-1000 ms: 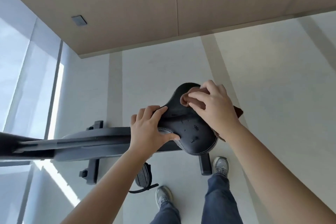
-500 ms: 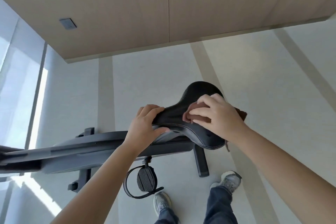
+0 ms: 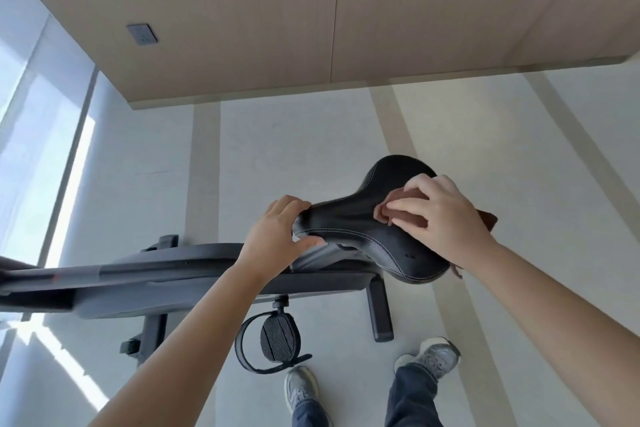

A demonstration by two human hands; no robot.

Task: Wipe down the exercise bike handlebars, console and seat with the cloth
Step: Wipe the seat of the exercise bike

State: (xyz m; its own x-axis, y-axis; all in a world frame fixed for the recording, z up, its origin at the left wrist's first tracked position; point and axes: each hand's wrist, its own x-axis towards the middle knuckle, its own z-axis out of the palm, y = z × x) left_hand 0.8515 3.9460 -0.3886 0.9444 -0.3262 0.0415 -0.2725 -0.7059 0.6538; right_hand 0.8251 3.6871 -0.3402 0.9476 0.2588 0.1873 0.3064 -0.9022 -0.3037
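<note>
Pale floor (image 3: pixel 294 149); left hand (image 3: pixel 273 236) grips seat (image 3: pixel 367 225) nose, right hand (image 3: pixel 446 218) clutches cloth (image 3: pixel 410 218) on it

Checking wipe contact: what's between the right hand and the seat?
The brown cloth, bunched under the right hand and pressed against the seat; the head view shows it.

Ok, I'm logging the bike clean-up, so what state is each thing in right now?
seat, steadied at its nose, cloth on top
cloth, bunched, pressed onto the seat
left hand, grips the seat's nose
right hand, holds the cloth down
pedal, idle, nothing on it
</note>
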